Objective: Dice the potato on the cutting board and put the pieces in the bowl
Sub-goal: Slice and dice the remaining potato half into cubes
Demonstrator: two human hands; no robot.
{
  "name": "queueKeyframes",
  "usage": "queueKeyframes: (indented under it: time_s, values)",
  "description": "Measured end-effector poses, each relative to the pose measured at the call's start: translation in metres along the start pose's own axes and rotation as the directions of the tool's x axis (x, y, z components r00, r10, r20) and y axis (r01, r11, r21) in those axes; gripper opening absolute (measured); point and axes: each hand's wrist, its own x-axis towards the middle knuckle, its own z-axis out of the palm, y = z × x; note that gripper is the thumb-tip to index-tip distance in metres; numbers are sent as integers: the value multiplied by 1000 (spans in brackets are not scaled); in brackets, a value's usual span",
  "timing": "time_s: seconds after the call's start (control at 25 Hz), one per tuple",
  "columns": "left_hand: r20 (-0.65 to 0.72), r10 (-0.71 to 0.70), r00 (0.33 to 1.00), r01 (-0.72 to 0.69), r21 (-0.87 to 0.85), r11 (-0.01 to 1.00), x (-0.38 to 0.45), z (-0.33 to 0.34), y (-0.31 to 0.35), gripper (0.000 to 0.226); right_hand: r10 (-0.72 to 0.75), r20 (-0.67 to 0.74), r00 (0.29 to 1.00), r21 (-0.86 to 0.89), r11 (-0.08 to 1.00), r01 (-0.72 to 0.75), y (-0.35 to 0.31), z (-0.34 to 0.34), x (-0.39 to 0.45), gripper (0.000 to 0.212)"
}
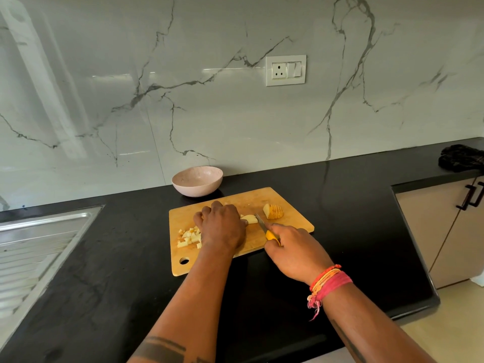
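A rectangular wooden cutting board [288, 203] with a hanging hole at its near-left corner lies on the black stone counter [110, 258]. The left hand [222, 226] presses down with curled fingers on pale potato slices [250, 219] at the board's middle. The right hand [293, 248], its wrist wrapped in red and orange threads [327, 282], grips a small knife with a yellow handle [272, 237], the blade touching the slices just beside the left fingers. A sliced potato chunk with skin [273, 211] sits toward the far right of the board, and a heap of diced pieces [189, 237] lies at the left edge. A pale pink round bowl [197, 181] stands just behind the board, against the marble wall.
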Motion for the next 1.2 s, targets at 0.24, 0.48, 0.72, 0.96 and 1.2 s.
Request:
queueKeyframes:
  time_s: [0.24,0.48,0.72,0.96,1.2]
  values:
    - [-27,167,986,-167,8,986,2,4,5,35,7,-27,1000,6,1000,-7,-1,1,1,50]
    - [1,164,987,-164,26,986,3,8,6,33,-35,-41,999,-62,998,32,-5,7,6,52]
    - [-22,162,987,-162,10,987,3,10,5,34,-95,-30,995,-202,976,87,-15,6,19,44]
    - [-18,138,990,-138,-5,990,3,12,5,38,-110,17,994,-243,964,111,-9,9,7,49]
    - [22,116,993,-115,-45,992,2,10,2,37,-80,-42,996,-232,970,68,-5,6,-18,59]
